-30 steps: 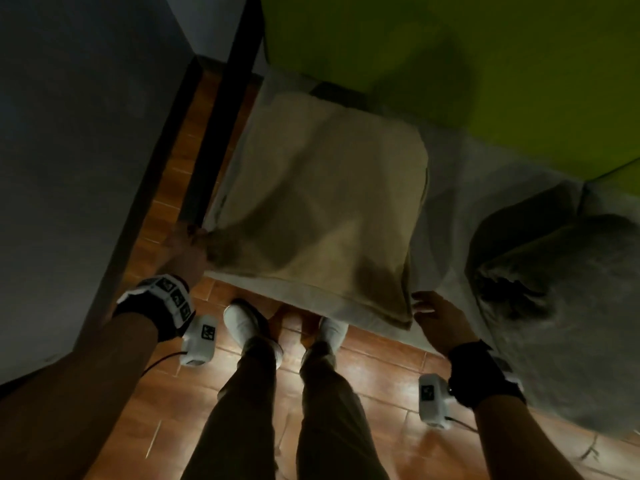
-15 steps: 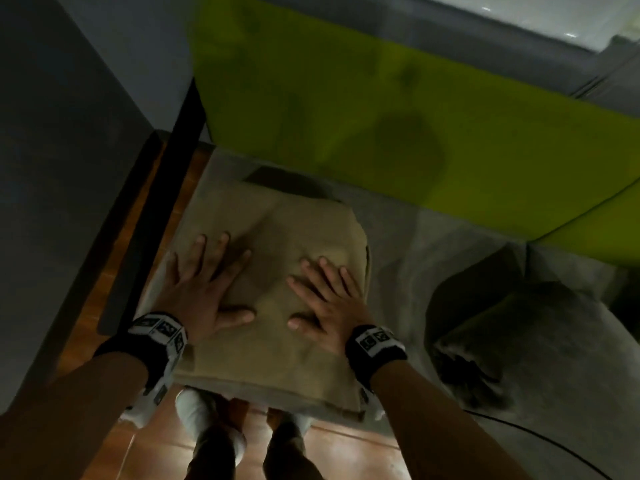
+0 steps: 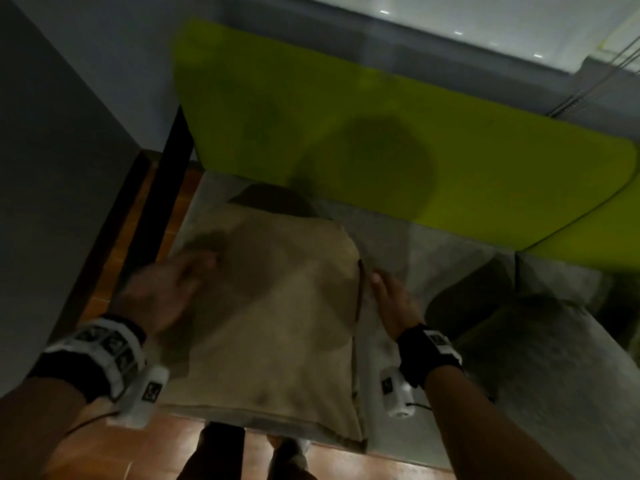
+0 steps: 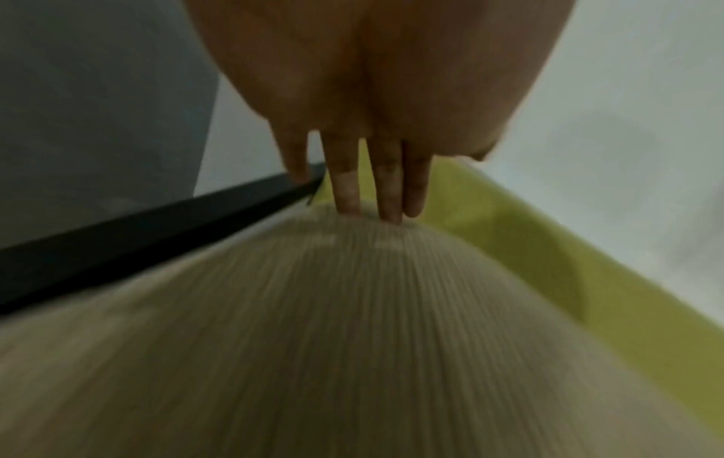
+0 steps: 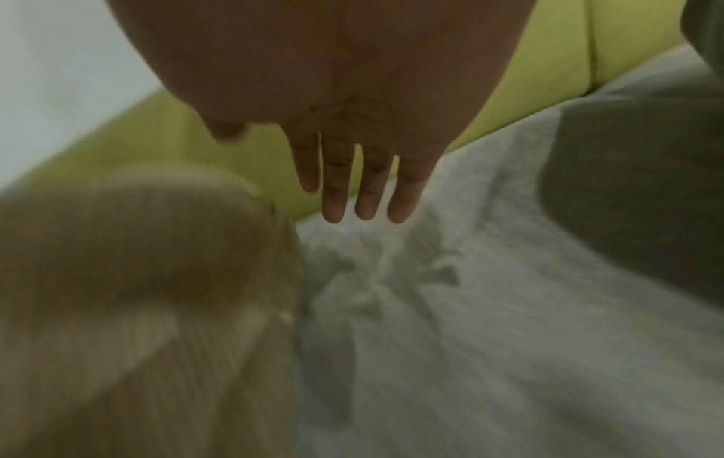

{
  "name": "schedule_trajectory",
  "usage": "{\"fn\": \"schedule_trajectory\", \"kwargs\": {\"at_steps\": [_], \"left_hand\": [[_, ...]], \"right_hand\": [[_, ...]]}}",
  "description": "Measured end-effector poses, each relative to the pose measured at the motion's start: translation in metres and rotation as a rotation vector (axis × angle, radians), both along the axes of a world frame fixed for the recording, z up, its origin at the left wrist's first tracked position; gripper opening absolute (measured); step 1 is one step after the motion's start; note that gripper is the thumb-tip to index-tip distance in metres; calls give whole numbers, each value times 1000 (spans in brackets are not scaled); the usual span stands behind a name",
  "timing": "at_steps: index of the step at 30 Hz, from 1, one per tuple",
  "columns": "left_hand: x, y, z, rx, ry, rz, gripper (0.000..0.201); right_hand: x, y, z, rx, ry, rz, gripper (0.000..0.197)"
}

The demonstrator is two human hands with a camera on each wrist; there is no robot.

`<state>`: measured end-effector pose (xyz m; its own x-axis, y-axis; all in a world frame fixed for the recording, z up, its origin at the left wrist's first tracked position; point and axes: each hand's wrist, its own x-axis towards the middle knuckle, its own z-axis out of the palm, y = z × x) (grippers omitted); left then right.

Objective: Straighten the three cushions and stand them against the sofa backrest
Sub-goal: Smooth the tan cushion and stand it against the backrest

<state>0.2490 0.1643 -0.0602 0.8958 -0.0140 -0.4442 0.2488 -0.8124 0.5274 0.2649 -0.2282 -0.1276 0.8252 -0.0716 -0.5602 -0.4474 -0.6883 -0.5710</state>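
On the left end of the sofa seat [image 3: 433, 258], the beige cushion [image 3: 277, 313] lies flat, its near edge along the seat's front edge and its far edge short of the green backrest [image 3: 381, 109], with a strip of grey seat between them. It looks roughly square, so no long axis matters; what matters is that the backrest lies straight beyond its far edge.

The left hand [image 3: 162, 292] rests on the cushion's left side near the far-left corner, fingers [image 4: 388, 189] straight and close together, tips touching the fabric; that picture is blurred. The right hand [image 3: 394, 306] sits just beside the cushion's right edge, over the seat, fingers [image 5: 368, 189] straight and slightly apart, gripping nothing; whether the palm touches the cushion's side I cannot tell. Both hands flank the cushion about equally, so I judge the coming move a two-handed one: take the sides and tip the far edge up against the backrest.

Toward the right end of the seat, a grey cushion [image 3: 540, 362] lies slumped, well apart from the beige one. A third cushion is not in view. No containers appear.
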Motion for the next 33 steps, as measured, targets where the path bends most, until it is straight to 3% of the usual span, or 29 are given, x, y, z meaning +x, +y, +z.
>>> {"fn": "schedule_trajectory", "kwargs": {"at_steps": [1,3,5,10,14,18,22,26,30,33], "left_hand": [[17,8,8,-15,-83,125,43],[52,17,20,-13,-201,219,27],[82,23,19,15,-128,212,26],[115,30,1,64,225,-3,31],[121,32,-2,38,286,-67,16],[119,29,0,96,409,-316,28],[121,31,-6,79,492,-349,23],[120,30,-11,166,505,-459,30],[112,30,-6,175,469,-474,30],[107,22,2,146,419,-440,23]], "right_hand": [[12,0,4,-24,-56,-31,54],[35,8,17,-27,-149,-70,42],[54,20,29,-25,-215,-55,34],[65,48,42,44,-30,-22,24],[67,49,48,17,108,-116,17],[67,46,61,-70,257,56,27],[71,51,78,-102,382,231,41],[75,55,81,-83,475,265,37],[73,49,83,-53,400,397,35],[74,36,75,-43,272,333,24]]}}
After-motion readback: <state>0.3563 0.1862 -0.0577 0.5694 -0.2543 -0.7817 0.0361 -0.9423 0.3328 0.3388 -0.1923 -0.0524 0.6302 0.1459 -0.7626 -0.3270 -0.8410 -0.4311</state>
